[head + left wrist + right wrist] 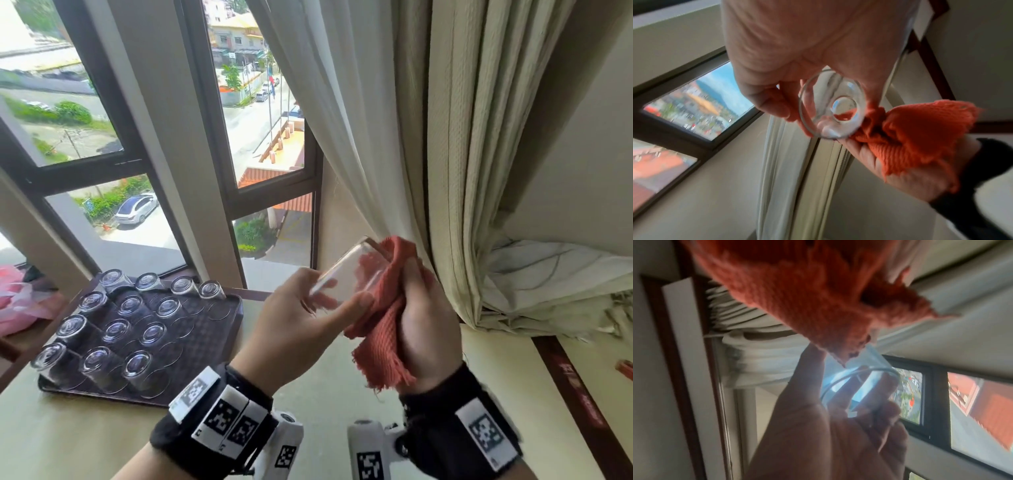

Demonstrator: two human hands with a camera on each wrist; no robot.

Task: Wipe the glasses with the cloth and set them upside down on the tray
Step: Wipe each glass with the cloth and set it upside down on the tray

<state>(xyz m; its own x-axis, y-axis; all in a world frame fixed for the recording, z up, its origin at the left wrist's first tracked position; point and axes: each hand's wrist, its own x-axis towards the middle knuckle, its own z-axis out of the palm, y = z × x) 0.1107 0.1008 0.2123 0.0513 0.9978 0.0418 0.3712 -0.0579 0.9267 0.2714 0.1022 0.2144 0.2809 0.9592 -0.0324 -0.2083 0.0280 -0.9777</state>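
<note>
Left hand [291, 329]: fingers grasp a tilted clear glass [346, 274].
Right hand [428, 325]: fingers clutch the red cloth [380, 329] against the glass.
Tray [226, 329]: worktop's left edge, upturned glasses [116, 329].

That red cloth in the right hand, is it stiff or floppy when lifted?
Probably floppy: the cloth bunches in the right hand and droops below it. Likely light, since its frayed edge hangs loose. Its woven texture suggests it grips the glass rather than slipping.
</note>
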